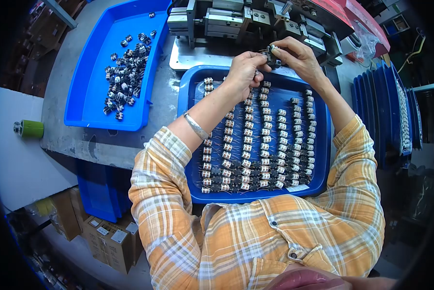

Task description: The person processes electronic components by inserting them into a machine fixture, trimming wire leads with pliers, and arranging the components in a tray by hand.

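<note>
Both my hands meet above the far edge of a blue tray (pixel 196 193), in front of a metal machine fixture (pixel 226 21). Between my fingertips is a small dark part (pixel 273 60) with a white bit on top. My left hand (pixel 246 72) is closed, pinching the part from its left side. From the right, my right hand (pixel 299 57) grips it with thumb and forefinger. Its finer details are too small to make out. Below, the tray holds rows of small white cylindrical parts (pixel 248 124) with dark ends and thin wires.
A second blue tray (pixel 84 108) on the left of the metal table (pixel 62 130) contains a loose heap of similar parts (pixel 125 77). Stacked blue trays (pixel 383 111) stand at the right. A green cylinder (pixel 32 129) lies far left; cardboard boxes (pixel 108 241) are below.
</note>
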Demonstrator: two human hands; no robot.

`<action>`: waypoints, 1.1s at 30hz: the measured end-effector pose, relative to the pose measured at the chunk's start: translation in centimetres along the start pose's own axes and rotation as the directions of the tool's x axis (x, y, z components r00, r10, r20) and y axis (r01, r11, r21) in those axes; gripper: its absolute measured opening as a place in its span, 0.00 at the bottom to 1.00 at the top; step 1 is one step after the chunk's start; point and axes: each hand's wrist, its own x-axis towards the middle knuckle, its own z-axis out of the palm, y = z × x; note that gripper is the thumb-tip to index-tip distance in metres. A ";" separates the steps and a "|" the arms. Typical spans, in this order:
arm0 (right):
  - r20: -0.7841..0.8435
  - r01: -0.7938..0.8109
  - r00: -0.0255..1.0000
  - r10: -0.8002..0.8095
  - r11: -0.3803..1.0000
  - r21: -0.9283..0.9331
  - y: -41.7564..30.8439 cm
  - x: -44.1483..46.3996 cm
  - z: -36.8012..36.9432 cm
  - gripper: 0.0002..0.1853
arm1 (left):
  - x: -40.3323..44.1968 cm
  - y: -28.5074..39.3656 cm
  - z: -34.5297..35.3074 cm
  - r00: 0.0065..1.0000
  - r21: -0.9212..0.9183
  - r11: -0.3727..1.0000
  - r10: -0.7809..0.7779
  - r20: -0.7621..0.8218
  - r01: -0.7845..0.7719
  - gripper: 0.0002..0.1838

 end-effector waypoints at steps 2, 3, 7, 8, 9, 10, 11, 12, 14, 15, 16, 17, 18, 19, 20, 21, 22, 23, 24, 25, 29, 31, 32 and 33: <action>0.001 -0.047 0.999 0.047 0.997 0.055 -0.1 -0.1 -0.1 0.12 | 0.0 0.0 0.4 1.000 0.008 1.000 0.004 -0.018 -0.004 0.08; 0.001 -0.095 0.995 0.095 0.989 0.110 -0.1 -0.3 -0.3 0.12 | 0.0 0.0 0.7 0.999 0.018 1.000 0.006 -0.034 -0.006 0.08; 0.019 -0.224 0.974 0.224 0.961 0.160 -0.3 -0.5 -1.1 0.12 | 0.8 -0.2 1.2 1.000 -0.022 1.000 0.012 -0.022 -0.012 0.09; 0.038 -0.220 0.975 0.217 0.959 0.180 0.1 -0.5 -1.4 0.12 | 0.9 -0.2 1.4 1.000 -0.027 1.000 0.006 -0.021 -0.007 0.09; 0.056 -0.215 0.977 0.208 0.956 0.201 0.4 -0.4 -1.7 0.13 | 0.9 -0.2 1.6 1.000 -0.030 1.000 0.002 -0.020 -0.003 0.09; 0.065 -0.208 0.978 0.198 0.956 0.206 0.5 -0.4 -1.9 0.13 | 0.9 -0.1 1.7 1.000 -0.034 0.999 0.001 -0.020 -0.002 0.09; 0.067 -0.210 0.977 0.201 0.956 0.204 0.4 -0.4 -2.0 0.13 | 0.8 -0.1 1.8 1.000 -0.034 0.999 -0.006 -0.015 0.006 0.09; 0.069 -0.209 0.977 0.200 0.961 0.180 0.4 -0.5 -2.0 0.13 | 0.7 -0.1 1.9 1.000 -0.035 0.999 -0.013 -0.009 0.013 0.09; 0.071 -0.213 0.976 0.204 0.965 0.155 0.0 -0.7 -2.1 0.14 | 0.7 -0.2 1.8 1.000 -0.049 0.999 -0.014 -0.003 0.014 0.10; 0.050 -0.162 0.986 0.156 0.976 0.144 -0.4 -0.8 -1.9 0.14 | 0.6 -0.2 1.8 1.000 -0.059 0.998 -0.012 0.002 0.012 0.12; 0.030 -0.110 0.994 0.107 0.985 0.132 -0.6 -0.8 -1.9 0.15 | 0.6 -0.2 1.8 1.000 -0.060 0.998 -0.014 0.002 0.014 0.12; 0.031 -0.112 0.994 0.109 0.985 0.133 -0.7 -0.7 -2.1 0.15 | 0.6 -0.2 1.9 1.000 -0.059 0.998 -0.013 0.000 0.013 0.11; 0.067 -0.077 0.995 0.074 0.996 0.052 -0.6 -0.6 -2.4 0.15 | 0.5 -0.1 1.9 1.000 -0.057 0.998 -0.013 -0.001 0.012 0.10; 0.106 -0.038 0.994 0.041 0.999 -0.027 -0.7 -0.6 -2.6 0.15 | 0.4 -0.1 1.9 1.000 -0.055 0.998 -0.015 -0.002 0.015 0.10; 0.107 -0.040 0.993 0.042 0.999 -0.024 -1.1 -0.5 -2.7 0.15 | 0.3 0.0 1.8 1.000 -0.051 0.999 -0.008 -0.001 0.008 0.10; 0.153 -0.017 0.988 0.038 0.990 -0.137 -1.6 -0.4 -3.1 0.14 | 0.3 0.1 1.8 1.000 -0.046 0.999 -0.002 0.001 0.002 0.10; 0.196 0.011 0.980 0.039 0.969 -0.248 -2.0 -0.3 -3.3 0.14 | 0.3 0.1 1.7 1.000 -0.044 0.999 -0.004 0.002 0.004 0.10; 0.226 0.085 0.974 -0.008 0.939 -0.334 -2.0 -0.2 -3.4 0.15 | 0.2 0.1 1.6 1.000 -0.043 0.999 -0.003 -0.001 0.003 0.10; 0.221 0.083 0.975 -0.007 0.938 -0.335 -1.9 -0.1 -3.4 0.15 | 0.2 0.1 1.5 1.000 -0.041 0.999 0.000 -0.002 0.000 0.10; 0.227 0.163 0.971 -0.076 0.905 -0.392 -1.7 0.0 -3.2 0.14 | 0.2 0.1 1.4 1.000 -0.038 0.999 -0.002 0.001 0.002 0.10; 0.287 0.271 0.949 -0.128 0.795 -0.543 -1.9 0.3 -3.2 0.14 | 0.2 -0.1 1.1 1.000 -0.050 0.999 0.003 0.000 -0.003 0.10; 0.291 0.296 0.945 -0.146 0.757 -0.582 -2.1 0.4 -3.1 0.14 | 0.2 -0.1 1.1 1.000 -0.059 0.998 0.000 -0.004 0.000 0.10; 0.298 0.319 0.941 -0.161 0.717 -0.620 -2.3 0.3 -3.0 0.13 | 0.2 -0.1 1.1 1.000 -0.063 0.998 0.001 0.000 -0.001 0.11; 0.297 0.317 0.942 -0.158 0.717 -0.621 -2.5 0.4 -3.0 0.13 | 0.1 -0.1 1.1 1.000 -0.067 0.998 0.003 0.004 -0.003 0.11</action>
